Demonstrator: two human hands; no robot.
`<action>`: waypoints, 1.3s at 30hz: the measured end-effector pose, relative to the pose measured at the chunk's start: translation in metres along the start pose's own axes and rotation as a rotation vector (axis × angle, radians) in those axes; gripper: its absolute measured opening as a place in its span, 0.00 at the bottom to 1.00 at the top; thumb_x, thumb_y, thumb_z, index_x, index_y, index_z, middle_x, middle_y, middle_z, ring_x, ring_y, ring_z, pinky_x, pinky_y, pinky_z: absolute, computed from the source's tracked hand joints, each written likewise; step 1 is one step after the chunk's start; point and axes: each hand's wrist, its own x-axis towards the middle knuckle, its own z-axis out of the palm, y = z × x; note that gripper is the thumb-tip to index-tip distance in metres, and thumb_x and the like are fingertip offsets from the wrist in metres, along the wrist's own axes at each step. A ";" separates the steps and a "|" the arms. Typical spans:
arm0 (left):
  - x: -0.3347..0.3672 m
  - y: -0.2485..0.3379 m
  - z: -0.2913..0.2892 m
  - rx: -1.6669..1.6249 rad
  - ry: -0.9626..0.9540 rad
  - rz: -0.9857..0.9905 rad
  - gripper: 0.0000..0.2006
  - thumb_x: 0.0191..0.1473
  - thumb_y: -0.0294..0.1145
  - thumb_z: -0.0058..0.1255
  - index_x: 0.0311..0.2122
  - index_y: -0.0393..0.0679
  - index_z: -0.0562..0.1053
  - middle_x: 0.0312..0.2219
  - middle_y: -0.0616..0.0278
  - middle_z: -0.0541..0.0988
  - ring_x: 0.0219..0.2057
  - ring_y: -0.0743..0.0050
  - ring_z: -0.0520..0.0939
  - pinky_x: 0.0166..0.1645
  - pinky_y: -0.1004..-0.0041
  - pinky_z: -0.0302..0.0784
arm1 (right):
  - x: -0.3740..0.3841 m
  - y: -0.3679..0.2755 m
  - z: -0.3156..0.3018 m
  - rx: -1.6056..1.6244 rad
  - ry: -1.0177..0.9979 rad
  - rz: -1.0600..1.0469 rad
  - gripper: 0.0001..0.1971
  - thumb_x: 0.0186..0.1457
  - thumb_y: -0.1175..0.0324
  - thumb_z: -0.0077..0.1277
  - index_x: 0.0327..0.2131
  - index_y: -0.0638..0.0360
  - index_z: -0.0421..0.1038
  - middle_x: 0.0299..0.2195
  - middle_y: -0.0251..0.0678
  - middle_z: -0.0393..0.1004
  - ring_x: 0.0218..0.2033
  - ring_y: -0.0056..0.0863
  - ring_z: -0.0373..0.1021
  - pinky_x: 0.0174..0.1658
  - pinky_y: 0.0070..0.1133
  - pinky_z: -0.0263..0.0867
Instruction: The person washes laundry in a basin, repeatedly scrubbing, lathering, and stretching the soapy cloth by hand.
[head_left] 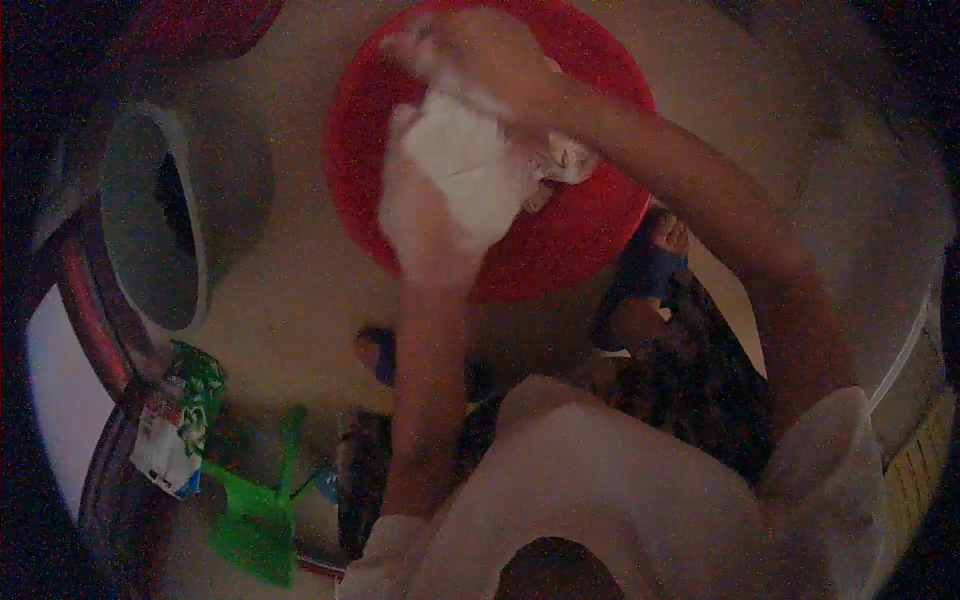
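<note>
A white cloth (458, 150) is bunched over a wide red basin (352, 165). My left hand (425, 225) is closed on the near side of the cloth, its fingers partly covered by the folds and blurred. Reaching across from the right, my right hand (490, 60) is at the far end of the cloth. Motion smears its fingers, so their grip does not show. Beside the white cloth, a crumpled pale cloth with dark marks (568, 160) lies in the basin.
A pale bucket (150, 230) stands left of the basin, dark inside. Lower left are a green dustpan (250, 525) and a white-and-green packet (165, 450). My feet, in blue sandals (650, 262), are close to the basin's near edge. The light is dim.
</note>
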 end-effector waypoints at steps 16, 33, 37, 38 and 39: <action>0.001 0.028 -0.016 0.803 0.209 0.330 0.21 0.37 0.29 0.52 0.40 0.40 0.63 0.36 0.55 0.71 0.39 0.70 0.72 0.44 0.75 0.65 | -0.096 0.089 0.017 0.550 -0.289 0.124 0.07 0.48 0.66 0.45 0.30 0.57 0.64 0.30 0.33 0.67 0.31 0.25 0.67 0.34 0.20 0.62; 0.108 0.030 0.041 1.113 -0.005 0.727 0.23 0.36 0.34 0.52 0.43 0.47 0.66 0.32 0.57 0.70 0.35 0.63 0.71 0.39 0.71 0.67 | -0.009 -0.012 -0.173 0.844 0.166 0.054 0.09 0.49 0.65 0.47 0.27 0.58 0.61 0.24 0.28 0.64 0.27 0.15 0.60 0.29 0.13 0.57; 0.099 0.036 0.035 0.096 0.036 0.261 0.15 0.45 0.34 0.41 0.41 0.43 0.66 0.33 0.60 0.72 0.37 0.68 0.71 0.39 0.72 0.67 | -0.027 0.014 -0.197 0.605 0.249 -0.123 0.11 0.46 0.66 0.46 0.32 0.60 0.60 0.27 0.28 0.62 0.29 0.16 0.60 0.31 0.12 0.57; 0.097 0.039 0.030 0.104 0.044 0.261 0.15 0.45 0.34 0.41 0.41 0.43 0.66 0.33 0.60 0.72 0.37 0.68 0.71 0.39 0.72 0.67 | -0.028 0.022 -0.197 0.294 0.173 -0.118 0.14 0.45 0.66 0.47 0.34 0.61 0.61 0.29 0.30 0.63 0.31 0.19 0.61 0.33 0.14 0.58; 0.094 0.041 0.022 -0.241 -0.083 0.161 0.15 0.47 0.33 0.38 0.41 0.41 0.66 0.35 0.60 0.71 0.38 0.69 0.70 0.40 0.73 0.66 | -0.029 0.032 -0.193 -0.012 0.091 -0.117 0.17 0.43 0.66 0.49 0.37 0.63 0.61 0.30 0.32 0.63 0.33 0.21 0.62 0.36 0.17 0.60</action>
